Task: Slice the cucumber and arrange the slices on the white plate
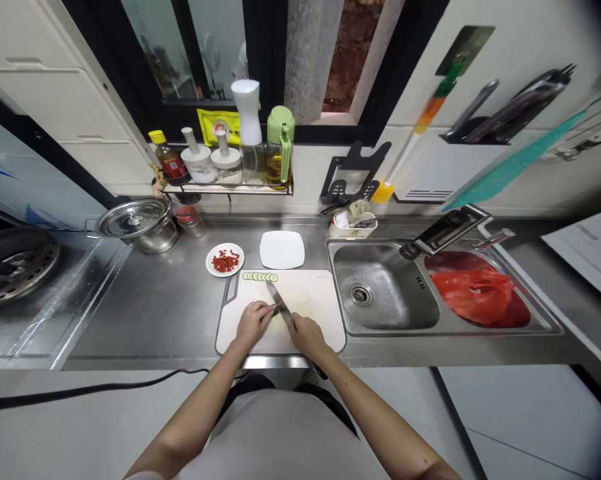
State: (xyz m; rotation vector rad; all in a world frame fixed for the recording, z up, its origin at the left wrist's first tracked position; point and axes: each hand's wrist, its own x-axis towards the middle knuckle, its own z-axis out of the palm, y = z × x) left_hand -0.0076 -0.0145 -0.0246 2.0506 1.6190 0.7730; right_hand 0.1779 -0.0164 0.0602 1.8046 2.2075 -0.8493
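Taking the cutting board (323,310) as your clock face, with twelve pointing away from you, your two bare hands are working near its centre. Your left hand (253,325) is just left of the middle, fingers drawn together and curled down, the tips pinching a small dark green cucumber piece (275,311) against the board. Your right hand (306,335) is closed firmly around the handle of a knife (280,301), which slants toward eleven o'clock; the blade is right beside your left fingertips and the cucumber piece. Near the board's far edge, at eleven o'clock, a row of overlapping cucumber slices (258,277) lies by the knife's tip. Just beyond the board at twelve is a white dish (282,249). Between ten and eleven, a round white plate (209,261) holds small red pieces (225,261). Farther out at ten stands a lidded metal pot (153,237), with a red-lidded jar (193,223) just beside it. At three o'clock is a metal sink (400,308), a red bag (473,297) in its farther basin; the faucet (445,233) is at two.
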